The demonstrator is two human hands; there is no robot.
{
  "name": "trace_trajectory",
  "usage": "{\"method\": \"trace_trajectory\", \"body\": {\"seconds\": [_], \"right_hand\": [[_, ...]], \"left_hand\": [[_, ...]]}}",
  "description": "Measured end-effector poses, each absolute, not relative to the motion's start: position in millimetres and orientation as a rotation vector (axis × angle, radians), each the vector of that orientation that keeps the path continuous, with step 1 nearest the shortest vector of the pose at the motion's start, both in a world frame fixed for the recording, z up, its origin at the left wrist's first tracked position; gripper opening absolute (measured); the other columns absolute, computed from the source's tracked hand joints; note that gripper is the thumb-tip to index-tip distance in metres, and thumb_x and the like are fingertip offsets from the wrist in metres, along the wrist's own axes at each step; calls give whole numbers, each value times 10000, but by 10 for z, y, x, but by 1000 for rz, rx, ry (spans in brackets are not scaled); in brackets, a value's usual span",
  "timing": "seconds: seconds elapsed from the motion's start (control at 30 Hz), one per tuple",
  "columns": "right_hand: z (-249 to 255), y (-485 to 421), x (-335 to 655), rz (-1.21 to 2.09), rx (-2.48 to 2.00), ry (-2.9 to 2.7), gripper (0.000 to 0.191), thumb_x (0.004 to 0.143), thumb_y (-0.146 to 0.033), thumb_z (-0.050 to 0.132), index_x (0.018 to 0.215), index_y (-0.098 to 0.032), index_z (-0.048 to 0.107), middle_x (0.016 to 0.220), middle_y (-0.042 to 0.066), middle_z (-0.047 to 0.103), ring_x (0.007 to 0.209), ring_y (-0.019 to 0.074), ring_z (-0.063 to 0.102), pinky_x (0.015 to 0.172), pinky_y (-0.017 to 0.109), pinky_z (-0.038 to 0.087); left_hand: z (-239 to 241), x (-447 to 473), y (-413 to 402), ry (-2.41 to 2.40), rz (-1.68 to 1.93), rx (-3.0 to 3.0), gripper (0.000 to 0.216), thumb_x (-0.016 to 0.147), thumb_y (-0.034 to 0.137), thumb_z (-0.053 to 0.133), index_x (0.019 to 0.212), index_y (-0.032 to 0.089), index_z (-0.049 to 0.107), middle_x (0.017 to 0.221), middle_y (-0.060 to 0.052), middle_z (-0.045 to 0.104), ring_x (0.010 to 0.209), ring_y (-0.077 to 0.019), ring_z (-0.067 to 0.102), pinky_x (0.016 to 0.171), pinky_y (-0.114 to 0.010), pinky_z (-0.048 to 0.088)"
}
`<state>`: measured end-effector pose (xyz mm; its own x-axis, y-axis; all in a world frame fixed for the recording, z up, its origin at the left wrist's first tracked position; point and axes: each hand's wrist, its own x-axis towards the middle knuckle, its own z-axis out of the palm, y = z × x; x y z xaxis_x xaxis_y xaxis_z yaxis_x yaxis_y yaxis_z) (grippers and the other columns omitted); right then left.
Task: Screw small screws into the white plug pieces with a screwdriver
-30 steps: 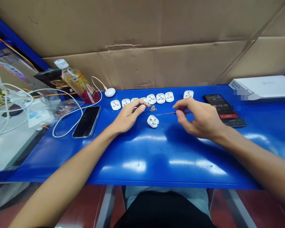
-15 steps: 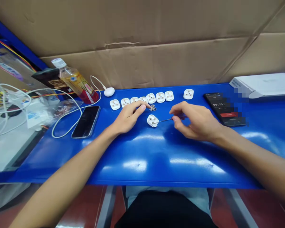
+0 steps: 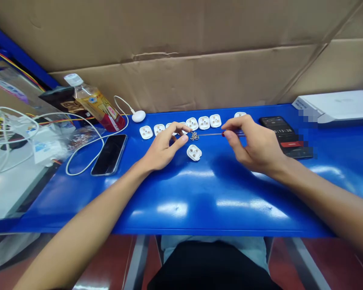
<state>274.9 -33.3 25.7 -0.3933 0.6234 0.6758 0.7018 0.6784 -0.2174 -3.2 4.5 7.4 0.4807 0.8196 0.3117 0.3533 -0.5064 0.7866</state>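
Blue tabletop (image 3: 199,193) stretches glossy from both hands to its front edge, glare breaking up the surface. The left hand (image 3: 166,150) has thumb and forefinger spread apart, its fingertips beside a small heap of screws (image 3: 194,136); whether they touch is unclear. That hand partly covers two in the row of white plug pieces (image 3: 204,123) along the back. The right hand (image 3: 254,143) pinches a screwdriver (image 3: 223,134), hiding most of its handle; the thin shaft reaches toward the heap, its tip too fine to place exactly. Another white piece (image 3: 240,114) shows only its upper part behind this hand. Just in front of the screws, between the hands, lies a loose plug piece (image 3: 194,152) with metal fittings inside, and space surrounds it on the near side.

At right, mosaic blurs part of a phone (image 3: 290,143), and the frame cuts off a white box (image 3: 341,106), its contents hidden. At left, a clear bag (image 3: 83,139) holds coppery bits, indistinct under looping cables, near a capped bottle (image 3: 98,106) mostly wrapped by its label.
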Motion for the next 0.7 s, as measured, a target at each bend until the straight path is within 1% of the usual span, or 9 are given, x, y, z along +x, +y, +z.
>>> {"method": "trace_trajectory", "body": {"seconds": [0.07,0.13,0.2,0.3,0.43,0.57,0.7], "right_hand": [[208,-285,2742,-46,-1077,-2134,170,1053,-228,506,1184,-187,606,1057,117,770,913,264,757,781,392,596],[147,-244,2736,18,-1125,-2134,185,1062,-244,493,1209,-205,598,1124,122,759,979,275,747,826,413,594],[90,-221,2730,83,-1171,-2137,189,1074,-258,474,1215,-216,593,1157,120,748,1004,273,735,846,415,587],[36,-217,2722,153,-1199,-2159,194,1089,-270,445,1214,-224,586,1173,111,734,1011,260,720,857,401,579],[11,-221,2721,194,-1176,-2197,206,1096,-267,433,1248,-225,565,1208,114,716,1050,257,702,894,399,572],[3,-207,2731,199,-1146,-2221,186,1092,-260,436,1215,-224,570,1171,113,714,1023,254,696,878,387,568],[39,-202,2741,166,-1174,-2181,164,1087,-257,453,1173,-225,589,1134,102,727,991,247,705,862,383,570]], "left_hand": [[97,-27,38,958,927,2169,326,1092,448,509,1212,198,680,1388,-116,689,1319,-277,614,1149,-447,457],[103,-22,41,942,888,2261,348,1119,417,447,1196,203,710,1437,-106,680,1395,-274,574,1232,-463,371],[92,-13,50,926,832,2321,390,1133,407,398,1218,213,726,1463,-96,678,1436,-272,550,1266,-471,326],[67,9,64,925,761,2347,434,1141,408,361,1268,219,730,1483,-85,677,1465,-271,533,1277,-468,306],[40,30,78,947,719,2336,473,1151,395,319,1330,225,722,1477,-63,683,1449,-270,547,1283,-466,280],[7,35,95,971,685,2332,482,1155,413,312,1355,237,714,1472,-50,686,1440,-276,539,1259,-476,301],[-3,34,111,962,692,2324,477,1154,398,305,1360,233,702,1483,-63,675,1439,-271,536,1255,-478,306]]}}
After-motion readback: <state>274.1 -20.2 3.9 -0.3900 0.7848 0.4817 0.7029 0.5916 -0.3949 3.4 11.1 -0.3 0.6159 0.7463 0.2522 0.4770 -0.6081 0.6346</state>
